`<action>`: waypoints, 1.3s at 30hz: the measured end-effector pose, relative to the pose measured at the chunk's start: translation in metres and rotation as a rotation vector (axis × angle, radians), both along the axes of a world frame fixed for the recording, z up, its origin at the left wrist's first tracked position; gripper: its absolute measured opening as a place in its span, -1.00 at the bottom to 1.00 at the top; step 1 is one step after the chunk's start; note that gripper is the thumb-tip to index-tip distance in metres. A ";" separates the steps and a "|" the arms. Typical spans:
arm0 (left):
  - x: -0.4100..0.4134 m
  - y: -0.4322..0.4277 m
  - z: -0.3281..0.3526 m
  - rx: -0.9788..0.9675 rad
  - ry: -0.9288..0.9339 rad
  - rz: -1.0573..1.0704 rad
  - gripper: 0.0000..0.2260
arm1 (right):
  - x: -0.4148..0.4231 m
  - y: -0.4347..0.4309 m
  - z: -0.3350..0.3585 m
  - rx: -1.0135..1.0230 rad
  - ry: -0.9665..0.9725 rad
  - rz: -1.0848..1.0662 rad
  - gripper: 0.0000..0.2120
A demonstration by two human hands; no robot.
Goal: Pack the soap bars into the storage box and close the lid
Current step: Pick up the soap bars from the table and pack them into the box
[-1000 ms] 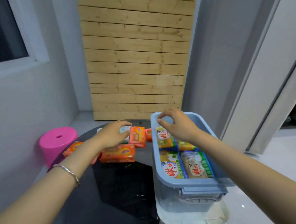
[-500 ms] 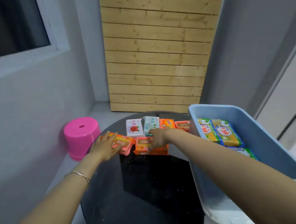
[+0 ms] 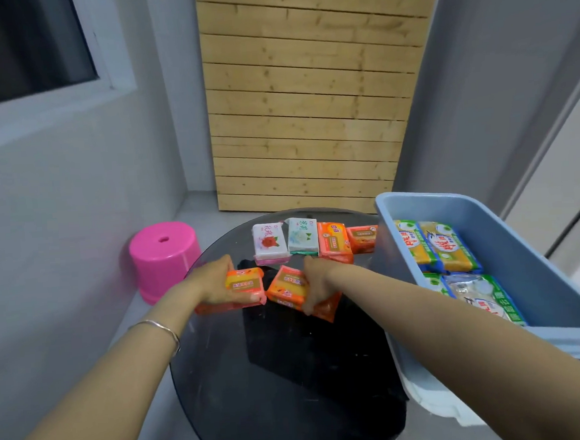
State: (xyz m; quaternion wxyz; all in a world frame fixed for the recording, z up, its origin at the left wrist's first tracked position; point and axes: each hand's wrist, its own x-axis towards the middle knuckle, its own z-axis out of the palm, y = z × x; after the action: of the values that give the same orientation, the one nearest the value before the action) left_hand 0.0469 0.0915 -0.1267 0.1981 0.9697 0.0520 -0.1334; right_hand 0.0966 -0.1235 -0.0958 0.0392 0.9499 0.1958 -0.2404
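A person's left hand point(image 3: 214, 285) curls fingers and thumb around an orange soap bar point(image 3: 245, 284), and the right hand point(image 3: 315, 283) grips a second orange bar point(image 3: 286, 285), both over the middle of a round dark glass table point(image 3: 293, 384). Another orange pack seems to lie beneath each, though that is hard to make out. Four more wrapped bars point(image 3: 302, 238) lie in a row at the table's far edge, the open blue storage box point(image 3: 532, 271) at its right edge holds yellow-and-green soap packs point(image 3: 450, 246), and a pink stool point(image 3: 164, 256) stands on the floor to the left.

Bare forearms, with 1 thin silver bangle point(image 3: 166, 328) round the left wrist
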 end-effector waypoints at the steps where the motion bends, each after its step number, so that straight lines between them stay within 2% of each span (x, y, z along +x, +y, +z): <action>1: -0.004 -0.003 -0.001 -0.024 -0.008 -0.007 -0.39 | -0.001 0.000 0.006 0.019 0.012 0.000 -0.18; 3: -0.013 -0.007 0.001 0.025 -0.050 -0.002 -0.36 | -0.005 -0.003 0.026 0.108 0.019 -0.008 -0.20; 6: -0.020 -0.013 0.007 0.129 -0.165 0.063 -0.25 | -0.017 -0.022 0.067 0.371 -0.008 -0.058 -0.32; 8: -0.020 -0.020 0.017 -0.012 -0.252 0.168 -0.27 | -0.027 -0.043 0.090 0.639 0.028 -0.111 -0.46; 10: -0.017 -0.036 0.036 -0.266 -0.321 0.254 -0.32 | -0.039 -0.067 0.110 0.900 0.105 -0.157 -0.33; 12: -0.012 -0.060 0.062 -0.483 -0.350 0.246 -0.31 | -0.048 -0.094 0.125 1.084 0.147 -0.190 -0.23; 15: -0.008 -0.107 0.100 -0.611 -0.379 0.157 -0.43 | -0.055 -0.132 0.139 1.320 0.202 -0.265 -0.20; 17: -0.008 -0.141 0.118 -0.679 -0.377 0.105 -0.49 | -0.058 -0.158 0.144 1.451 0.217 -0.328 -0.28; 20: -0.007 -0.190 0.136 -0.791 -0.335 0.070 -0.48 | -0.060 -0.197 0.144 1.606 0.331 -0.457 -0.39; 24: -0.004 -0.236 0.144 -0.845 -0.320 0.060 -0.50 | -0.059 -0.237 0.134 1.666 0.321 -0.607 -0.43; 28: 0.001 -0.260 0.139 -0.757 -0.358 0.026 -0.57 | -0.054 -0.263 0.124 1.670 0.217 -0.637 -0.37; 31: 0.004 -0.276 0.134 -0.566 -0.398 -0.067 -0.60 | -0.051 -0.274 0.117 1.686 0.202 -0.606 -0.41; 33: 0.006 -0.281 0.127 -0.407 -0.430 -0.128 -0.57 | -0.049 -0.276 0.113 1.673 0.185 -0.559 -0.34; 36: 0.008 -0.276 0.117 -0.211 -0.398 -0.219 -0.59 | -0.049 -0.276 0.107 1.461 0.113 -0.472 -0.18; 39: 0.010 -0.270 0.112 0.045 -0.398 -0.317 -0.67 | -0.046 -0.276 0.101 1.322 0.093 -0.386 -0.22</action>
State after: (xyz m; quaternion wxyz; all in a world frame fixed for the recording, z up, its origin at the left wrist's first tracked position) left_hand 0.0566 -0.1786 -0.0147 0.1592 0.9771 -0.1378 0.0316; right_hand 0.0503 -0.3997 0.0055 -0.6002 0.7809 0.1301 -0.1139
